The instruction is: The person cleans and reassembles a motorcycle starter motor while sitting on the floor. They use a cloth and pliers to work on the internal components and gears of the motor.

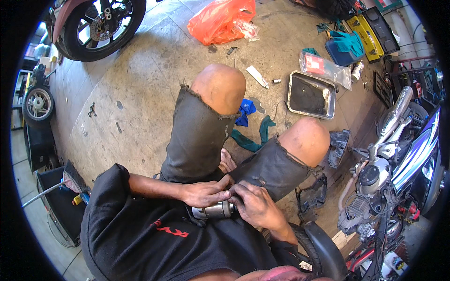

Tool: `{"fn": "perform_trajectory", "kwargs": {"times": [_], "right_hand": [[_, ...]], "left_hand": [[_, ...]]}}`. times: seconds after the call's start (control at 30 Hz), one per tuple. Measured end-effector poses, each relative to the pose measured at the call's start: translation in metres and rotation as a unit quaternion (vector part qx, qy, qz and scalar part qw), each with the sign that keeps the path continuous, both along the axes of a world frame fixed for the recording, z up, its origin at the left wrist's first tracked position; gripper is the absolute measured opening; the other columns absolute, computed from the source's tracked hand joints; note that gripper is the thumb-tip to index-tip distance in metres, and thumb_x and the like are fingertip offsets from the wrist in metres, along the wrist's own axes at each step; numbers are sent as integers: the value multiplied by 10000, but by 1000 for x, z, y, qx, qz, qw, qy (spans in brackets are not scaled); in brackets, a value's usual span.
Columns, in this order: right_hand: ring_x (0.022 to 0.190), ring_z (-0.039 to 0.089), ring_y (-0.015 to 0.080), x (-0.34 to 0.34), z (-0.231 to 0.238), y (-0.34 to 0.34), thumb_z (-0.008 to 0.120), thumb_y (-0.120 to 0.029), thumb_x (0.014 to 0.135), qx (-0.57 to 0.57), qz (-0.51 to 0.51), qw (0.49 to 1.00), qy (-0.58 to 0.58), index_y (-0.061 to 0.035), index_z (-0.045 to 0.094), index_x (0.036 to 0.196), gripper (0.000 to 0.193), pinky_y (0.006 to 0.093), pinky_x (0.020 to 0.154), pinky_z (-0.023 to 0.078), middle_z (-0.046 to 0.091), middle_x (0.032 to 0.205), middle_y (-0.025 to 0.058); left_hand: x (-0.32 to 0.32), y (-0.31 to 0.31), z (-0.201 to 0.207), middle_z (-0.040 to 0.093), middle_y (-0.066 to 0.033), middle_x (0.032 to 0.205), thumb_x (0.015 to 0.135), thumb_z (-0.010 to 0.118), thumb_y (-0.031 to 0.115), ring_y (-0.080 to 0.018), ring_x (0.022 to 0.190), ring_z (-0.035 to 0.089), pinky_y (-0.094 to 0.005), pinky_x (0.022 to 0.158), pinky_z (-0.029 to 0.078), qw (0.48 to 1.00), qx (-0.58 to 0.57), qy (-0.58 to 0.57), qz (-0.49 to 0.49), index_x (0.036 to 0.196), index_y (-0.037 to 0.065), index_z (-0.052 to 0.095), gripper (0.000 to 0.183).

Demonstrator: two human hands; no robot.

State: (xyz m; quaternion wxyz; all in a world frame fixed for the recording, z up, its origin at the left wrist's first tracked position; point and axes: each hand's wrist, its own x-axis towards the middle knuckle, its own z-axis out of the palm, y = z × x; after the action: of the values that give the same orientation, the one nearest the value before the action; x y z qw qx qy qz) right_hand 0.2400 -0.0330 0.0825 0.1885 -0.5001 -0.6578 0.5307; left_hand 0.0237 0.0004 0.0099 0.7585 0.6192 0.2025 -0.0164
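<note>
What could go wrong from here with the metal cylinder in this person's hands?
The left hand and right hand hold the cylinder close to the shirt; it might slip and drop. Dark smudges on the right hand might dirty it. The tube, loose on the floor, could get stepped on.

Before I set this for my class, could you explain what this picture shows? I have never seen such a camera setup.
No robot works here: it is one person's bare hands. A wide fisheye camera worn on the head looks down, so straight edges bend near the rim. The left hand and right hand hold a silver metal cylinder near the lap; the fingers partly hide it. On the tan, stained floor lie an orange-red plastic bag, a white tube, a crumpled blue cloth and a shiny rectangular metal tray.
</note>
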Motion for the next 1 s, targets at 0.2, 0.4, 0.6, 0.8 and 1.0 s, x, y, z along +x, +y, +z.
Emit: {"fn": "perform_trajectory", "kwargs": {"times": [0.2, 0.4, 0.6, 0.8, 1.0], "right_hand": [[784, 599, 437, 1, -5, -5, 602, 73, 759, 11, 0, 1000, -12, 25, 548, 942, 196, 493, 688, 489, 547, 855, 206], [783, 593, 438, 1, -7, -4, 594, 72, 731, 24, 0, 1000, -12, 31, 542, 948, 226, 497, 699, 485, 541, 860, 207], [794, 614, 440, 2, -5, -3, 615, 58, 791, 17, -6, 1000, -5, 28, 575, 981, 197, 491, 707, 502, 571, 875, 208], [837, 655, 422, 8, 0, 3, 693, -31, 838, -25, 4, 1000, 10, 20, 613, 993, 182, 458, 724, 530, 629, 921, 198], [851, 658, 412, 9, 2, 7, 717, -46, 823, -47, 31, 998, 15, 17, 619, 1003, 215, 442, 735, 534, 631, 928, 192]], "left_hand": [[6, 2, 8, 548, -271, 891, 1068, 255, 553, -415, 900, 610, -459, 809, 465, 1000, 8, 25, -9, 1191, -17, 339, 589], [7, 3, 6, 555, -299, 935, 1062, 243, 570, -441, 957, 603, -471, 840, 460, 999, 22, 37, -19, 1194, -26, 339, 618], [5, 7, 12, 567, -310, 981, 1059, 249, 579, -447, 1010, 598, -482, 874, 452, 999, -3, 49, -18, 1218, -12, 329, 618], [7, 8, 14, 577, -318, 977, 1060, 272, 570, -454, 999, 602, -494, 873, 451, 999, -6, 37, -11, 1236, -5, 325, 604], [4, 5, 12, 583, -315, 920, 1057, 294, 570, -460, 942, 612, -501, 831, 462, 999, 16, 34, -10, 1222, -7, 328, 601]]}}
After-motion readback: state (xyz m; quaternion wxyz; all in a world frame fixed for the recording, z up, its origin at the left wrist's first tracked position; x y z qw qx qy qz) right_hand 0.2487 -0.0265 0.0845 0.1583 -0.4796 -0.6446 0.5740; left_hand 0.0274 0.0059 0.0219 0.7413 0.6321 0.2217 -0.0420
